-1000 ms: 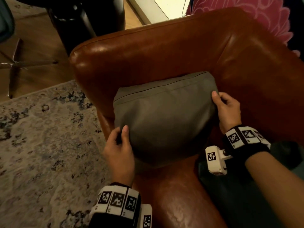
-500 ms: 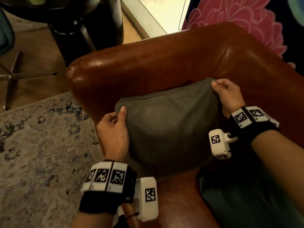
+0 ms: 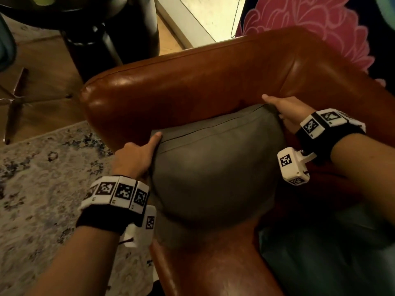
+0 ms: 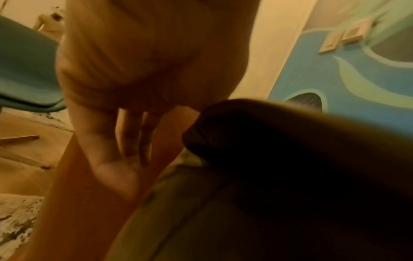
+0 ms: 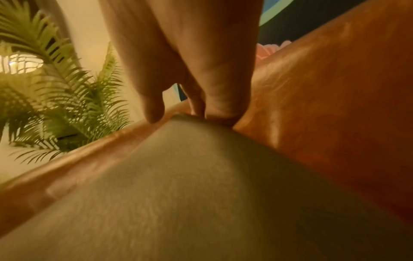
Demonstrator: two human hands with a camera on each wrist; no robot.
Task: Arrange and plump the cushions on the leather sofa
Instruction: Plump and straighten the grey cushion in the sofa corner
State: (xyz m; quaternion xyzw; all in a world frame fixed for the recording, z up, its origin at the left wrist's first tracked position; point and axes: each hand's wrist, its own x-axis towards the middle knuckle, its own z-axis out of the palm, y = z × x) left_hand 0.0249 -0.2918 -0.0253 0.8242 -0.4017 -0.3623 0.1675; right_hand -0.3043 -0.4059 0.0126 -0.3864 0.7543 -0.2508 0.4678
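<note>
Both hands have been moved up the sides of the plump grey fabric cushion [image 3: 213,167] since the earlier frames, from its lower flanks to its two upper corners. That cushion is propped in the corner of the brown leather sofa [image 3: 192,86], leaning on the padded arm, with its seamed top edge lying between the two grips.

At the left hand [image 3: 133,158] the thumb is laid straight along the near corner, while the other fingers are tucked behind the fabric out of the head view; the left wrist view is too blurred to settle whether the corner is pinched or merely pressed. At the right hand [image 3: 284,113] the far corner is pinched, the thumb lying above it and the fingers [image 5: 196,98] curled in behind, against the leather.

A corner-pulling step is judged to be in hand, meant to square the cushion. Several faults could follow. If only the cover is tugged, the filling may be left sagging below the grips and the corners drawn into empty ears. If one grip is pulled harder than the other, the cushion may be twisted out of line with the sofa arm. On smooth leather, the base could also slide forward off the seat.
</note>
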